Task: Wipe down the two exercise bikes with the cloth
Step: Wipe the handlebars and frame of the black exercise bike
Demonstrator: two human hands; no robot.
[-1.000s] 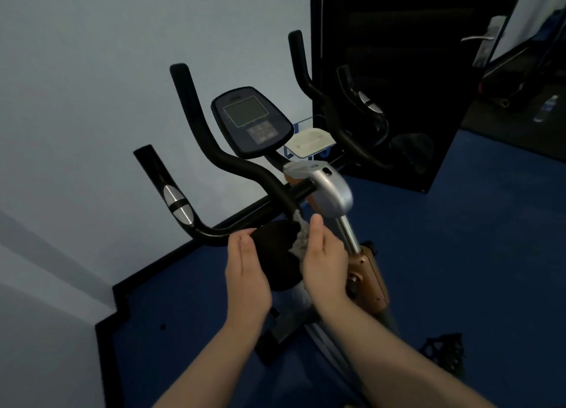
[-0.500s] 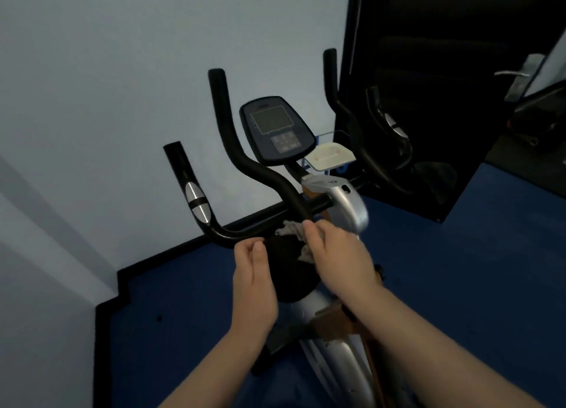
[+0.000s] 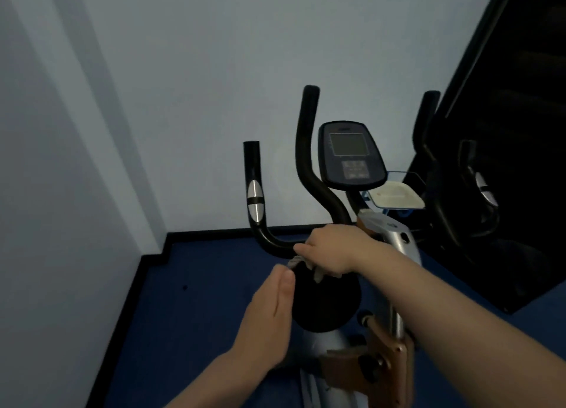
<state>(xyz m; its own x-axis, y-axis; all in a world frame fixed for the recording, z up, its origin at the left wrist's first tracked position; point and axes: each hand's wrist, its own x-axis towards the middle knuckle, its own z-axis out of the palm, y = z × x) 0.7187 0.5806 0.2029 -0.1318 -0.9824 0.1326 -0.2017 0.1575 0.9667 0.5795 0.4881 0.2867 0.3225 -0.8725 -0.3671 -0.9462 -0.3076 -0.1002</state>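
An exercise bike stands before me with black handlebars, a dark console and a silver stem. My right hand lies over the lower handlebar bar, closed on a pale cloth whose ends stick out under the fingers. My left hand is held flat with fingers together beside a round black part below the bar; it holds nothing. The bike's lower frame is copper and silver.
A white wall is close behind and to the left, with a black skirting at the blue floor. A white tray sits behind the console. A dark mirror panel at right reflects the handlebars.
My right hand has moved up and left onto the lower handlebar bar with the cloth. My left hand has dropped a little lower. The view has swung left, toward the corner.
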